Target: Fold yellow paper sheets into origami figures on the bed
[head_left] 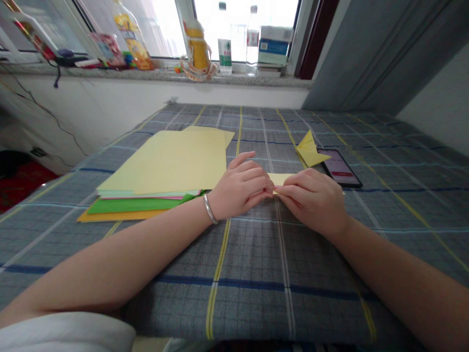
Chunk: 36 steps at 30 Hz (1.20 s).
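The left hand (240, 186) and the right hand (311, 203) meet near the middle of the view, both closed narrow, their fingers pinching a folded strip of pale yellow paper (280, 179) between them. Most of the strip is hidden by the fingers. A silver bangle (209, 209) circles the left wrist.

Both hands work over a grey plaid cloth (252, 254). At 1 o'clock from the hands sits a folded yellow paper piece (309, 151), its tip just touching a smartphone (340, 167) at 2 o'clock. At 10 o'clock lies a stack of paper sheets (172, 164), pale yellow on top over pink, green and orange.

Along the windowsill (157, 76) at 12 o'clock stand a plastic bottle of yellow liquid (196, 44) and a clear bottle with a green label (224, 44), filled with clear liquid. A second clear bottle (252, 39) stands beside it, its contents hard to tell against the bright window.
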### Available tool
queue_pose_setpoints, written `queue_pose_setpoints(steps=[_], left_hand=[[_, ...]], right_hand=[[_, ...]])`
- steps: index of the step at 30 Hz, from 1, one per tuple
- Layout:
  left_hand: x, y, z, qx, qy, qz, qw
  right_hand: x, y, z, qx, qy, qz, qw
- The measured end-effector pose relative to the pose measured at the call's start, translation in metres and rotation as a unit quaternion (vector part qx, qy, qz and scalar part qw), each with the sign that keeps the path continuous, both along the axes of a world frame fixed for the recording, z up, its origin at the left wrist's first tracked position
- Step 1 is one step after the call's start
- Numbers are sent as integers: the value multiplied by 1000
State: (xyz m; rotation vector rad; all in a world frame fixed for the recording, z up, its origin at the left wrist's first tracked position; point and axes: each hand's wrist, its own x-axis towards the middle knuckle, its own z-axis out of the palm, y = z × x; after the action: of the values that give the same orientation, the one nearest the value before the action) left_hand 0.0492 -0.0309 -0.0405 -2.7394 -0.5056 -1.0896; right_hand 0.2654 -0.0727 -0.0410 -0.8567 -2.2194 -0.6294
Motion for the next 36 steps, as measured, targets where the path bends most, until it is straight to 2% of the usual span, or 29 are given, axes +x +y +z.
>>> queue_pose_setpoints(steps=[7,20,29,36], left_hand=[[-7,10,-3,-37,-41,39,998],[2,2,-7,-48,-18,14,999],[-1,5,-6,35,39,-28,998],[-4,7,-4,112,60,-49,991]], right_hand=[[6,4,1,17,28,-22,999],[-11,1,-3,-22,8,-15,1000],[-7,4,-3,-63,-31,42,997],[-7,1,0,-48,-62,35,996]])
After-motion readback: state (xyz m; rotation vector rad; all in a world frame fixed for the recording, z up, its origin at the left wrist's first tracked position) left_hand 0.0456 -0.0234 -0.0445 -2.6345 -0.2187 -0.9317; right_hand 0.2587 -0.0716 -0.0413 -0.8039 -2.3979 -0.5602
